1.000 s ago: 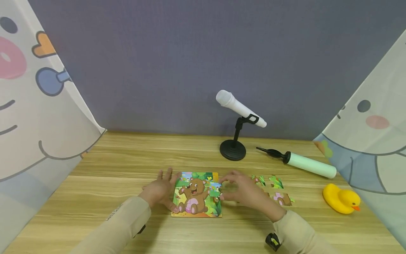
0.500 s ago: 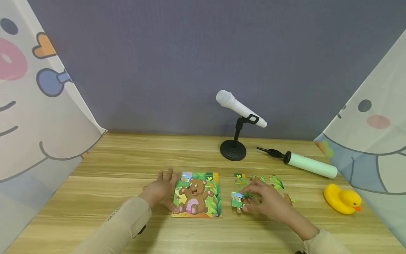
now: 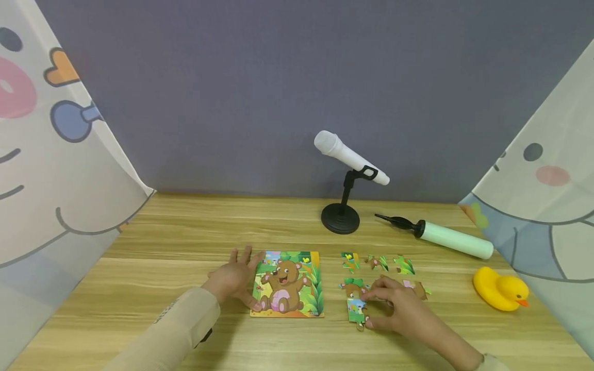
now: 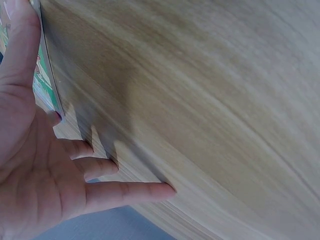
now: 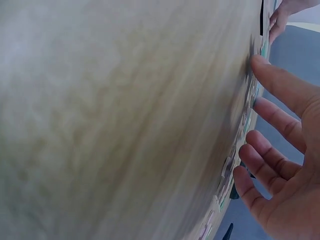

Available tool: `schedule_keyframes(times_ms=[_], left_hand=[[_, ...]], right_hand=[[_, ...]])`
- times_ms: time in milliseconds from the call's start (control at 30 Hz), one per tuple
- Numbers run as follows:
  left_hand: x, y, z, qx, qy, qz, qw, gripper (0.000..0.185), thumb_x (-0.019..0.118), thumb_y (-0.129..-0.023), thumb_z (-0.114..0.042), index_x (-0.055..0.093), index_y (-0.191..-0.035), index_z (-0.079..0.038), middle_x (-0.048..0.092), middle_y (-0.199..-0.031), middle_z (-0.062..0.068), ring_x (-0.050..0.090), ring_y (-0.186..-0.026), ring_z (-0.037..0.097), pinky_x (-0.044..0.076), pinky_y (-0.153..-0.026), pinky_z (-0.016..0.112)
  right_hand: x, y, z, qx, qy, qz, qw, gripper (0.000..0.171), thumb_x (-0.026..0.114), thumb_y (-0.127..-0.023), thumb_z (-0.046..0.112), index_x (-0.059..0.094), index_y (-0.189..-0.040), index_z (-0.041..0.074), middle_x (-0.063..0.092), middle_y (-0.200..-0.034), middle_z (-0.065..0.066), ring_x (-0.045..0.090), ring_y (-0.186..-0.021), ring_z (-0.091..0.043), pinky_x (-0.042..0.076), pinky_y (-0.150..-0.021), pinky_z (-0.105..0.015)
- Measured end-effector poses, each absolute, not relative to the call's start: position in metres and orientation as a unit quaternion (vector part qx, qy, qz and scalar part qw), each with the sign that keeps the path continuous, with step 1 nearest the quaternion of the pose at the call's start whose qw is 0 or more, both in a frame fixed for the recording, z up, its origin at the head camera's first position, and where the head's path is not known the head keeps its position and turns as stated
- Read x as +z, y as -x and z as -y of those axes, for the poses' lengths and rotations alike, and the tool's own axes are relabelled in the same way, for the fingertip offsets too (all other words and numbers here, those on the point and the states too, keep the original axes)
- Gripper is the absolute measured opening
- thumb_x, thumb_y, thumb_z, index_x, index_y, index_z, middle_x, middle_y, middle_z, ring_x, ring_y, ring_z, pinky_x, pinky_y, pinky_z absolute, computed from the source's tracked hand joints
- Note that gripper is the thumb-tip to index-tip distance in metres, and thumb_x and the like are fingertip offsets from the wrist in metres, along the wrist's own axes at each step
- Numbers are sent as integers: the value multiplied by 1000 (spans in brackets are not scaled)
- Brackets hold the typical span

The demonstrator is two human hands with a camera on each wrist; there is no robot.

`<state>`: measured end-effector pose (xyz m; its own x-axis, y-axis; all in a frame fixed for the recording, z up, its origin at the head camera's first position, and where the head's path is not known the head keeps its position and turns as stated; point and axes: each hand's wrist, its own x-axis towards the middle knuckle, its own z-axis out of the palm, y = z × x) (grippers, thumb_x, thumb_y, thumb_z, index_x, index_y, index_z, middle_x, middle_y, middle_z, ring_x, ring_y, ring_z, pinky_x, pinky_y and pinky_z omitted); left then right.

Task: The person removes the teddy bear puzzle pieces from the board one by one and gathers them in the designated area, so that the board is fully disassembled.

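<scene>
A bear picture puzzle board [image 3: 287, 284] lies flat on the wooden table [image 3: 185, 232]. My left hand [image 3: 232, 275] rests open against the board's left edge, fingers spread, with the thumb along the board edge [image 4: 47, 85] in the left wrist view. My right hand [image 3: 394, 308] lies low on the table to the right of the board, its fingers nearly straight [image 5: 280, 125]. Its fingertips touch a loose puzzle piece [image 3: 356, 310] lying flat. Several other loose pieces [image 3: 378, 263] sit just beyond that hand.
A white microphone [image 3: 350, 157] on a black stand [image 3: 341, 219] stands behind the pieces. A pale green hand pump [image 3: 452, 241] lies at the right rear and a yellow rubber duck [image 3: 500, 292] nearer right. Printed curtains [image 3: 51, 170] flank both sides.
My right hand left the board's right edge with a piece, moved right, then drew it nearer and now touches it on the table. The left hand stayed put.
</scene>
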<state>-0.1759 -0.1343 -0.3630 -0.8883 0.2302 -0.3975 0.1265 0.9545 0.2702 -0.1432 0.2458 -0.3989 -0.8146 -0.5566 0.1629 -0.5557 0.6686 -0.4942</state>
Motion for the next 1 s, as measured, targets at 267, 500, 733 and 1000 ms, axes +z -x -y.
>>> schedule_keyframes(times_ms=[267,500,733,1000], left_hand=[[-362,176,135,119,-93,-964,217,126,91,-63,-40,19,-162,-9,6,-166,29,8,-148,57,32,-85,88],[-363,176,136,121,-93,-964,217,126,91,-63,-40,19,-162,-9,6,-165,30,7,-148,57,33,-85,88],[-362,177,136,118,-90,-963,223,126,90,-64,-41,18,-162,-9,4,-166,30,6,-148,57,32,-85,88],[-362,175,136,125,-93,-963,218,126,91,-63,-41,19,-162,-9,5,-166,30,6,-148,57,31,-85,89]], right_hand=[[-400,139,-243,-226,294,-928,-18,40,89,-74,44,77,-109,29,57,-111,10,54,-97,-10,51,-78,-33],[-400,139,-242,-200,301,-932,-32,42,88,-72,51,77,-107,31,57,-110,12,57,-99,-11,48,-81,-42],[-392,144,-238,-239,297,-925,3,40,86,-78,47,75,-111,26,55,-113,7,54,-95,-14,50,-73,-29],[-382,155,-211,-305,281,-909,45,32,80,-88,37,74,-114,20,59,-109,5,56,-93,-16,51,-72,-27]])
